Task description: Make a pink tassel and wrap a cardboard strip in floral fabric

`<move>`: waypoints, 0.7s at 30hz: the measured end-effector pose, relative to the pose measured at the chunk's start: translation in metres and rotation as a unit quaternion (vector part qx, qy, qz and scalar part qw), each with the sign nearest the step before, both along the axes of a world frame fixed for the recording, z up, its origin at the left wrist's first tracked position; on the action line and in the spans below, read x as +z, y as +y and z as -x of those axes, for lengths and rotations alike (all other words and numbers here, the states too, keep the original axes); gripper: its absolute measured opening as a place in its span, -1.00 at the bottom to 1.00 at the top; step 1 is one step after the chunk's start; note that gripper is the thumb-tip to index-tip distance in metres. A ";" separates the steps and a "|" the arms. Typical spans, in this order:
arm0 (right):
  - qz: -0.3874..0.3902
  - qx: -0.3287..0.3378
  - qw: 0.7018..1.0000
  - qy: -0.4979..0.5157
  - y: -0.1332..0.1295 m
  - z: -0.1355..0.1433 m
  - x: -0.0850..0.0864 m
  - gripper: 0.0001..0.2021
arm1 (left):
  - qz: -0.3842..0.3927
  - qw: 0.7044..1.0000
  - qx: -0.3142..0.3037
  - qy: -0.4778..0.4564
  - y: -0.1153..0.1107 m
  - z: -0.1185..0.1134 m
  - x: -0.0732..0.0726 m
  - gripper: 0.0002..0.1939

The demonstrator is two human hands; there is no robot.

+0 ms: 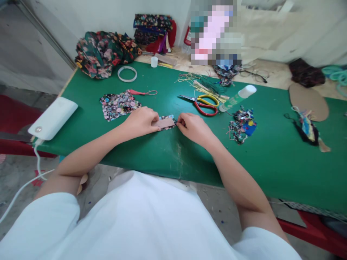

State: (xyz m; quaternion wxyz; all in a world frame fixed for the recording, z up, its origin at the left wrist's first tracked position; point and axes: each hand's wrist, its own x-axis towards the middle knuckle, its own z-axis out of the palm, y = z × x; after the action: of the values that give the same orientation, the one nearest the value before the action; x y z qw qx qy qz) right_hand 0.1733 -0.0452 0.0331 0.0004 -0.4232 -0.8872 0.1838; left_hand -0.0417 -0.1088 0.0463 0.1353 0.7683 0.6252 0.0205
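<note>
Between my hands a small strip of brown cardboard [166,123] lies on a slightly larger piece of floral fabric [162,128], whose edges show around it. My left hand [142,122] pinches the left end of the strip and fabric, thumb and fingers on the cardboard. At the other end, the fingertips of my right hand [192,126] are pressed together on the fabric's right edge. Just beyond my left hand is a floral fabric piece [118,104] beside a red cord loop [141,92]. Scissors [203,104] with one yellow and one red handle lie behind my right hand.
A glue stick [237,98] and a pile of fabric scraps [241,125] are right of the scissors. A tape ring [127,80], white cap [154,62] and bunched floral cloth [99,54] sit at the back left. A white power bank [54,117] with cable occupies the left edge; tassels [307,128] lie right.
</note>
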 end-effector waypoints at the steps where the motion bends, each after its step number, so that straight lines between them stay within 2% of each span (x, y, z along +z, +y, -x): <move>1: 0.000 0.000 1.000 0.000 0.000 0.000 0.000 -0.91 | 0.000 1.000 0.001 -0.001 0.000 0.000 0.000 -0.65; 21: -0.016 0.007 1.000 0.014 0.000 -0.001 -0.002 -0.90 | -0.028 1.000 -0.007 0.007 0.000 0.002 -0.007 -0.68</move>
State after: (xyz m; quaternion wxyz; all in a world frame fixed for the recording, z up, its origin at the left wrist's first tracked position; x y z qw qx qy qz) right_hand 0.1741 -0.0455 0.0312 0.0181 -0.4147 -0.8927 0.1754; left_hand -0.0437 -0.1087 0.0395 0.1098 0.7765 0.6197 0.0319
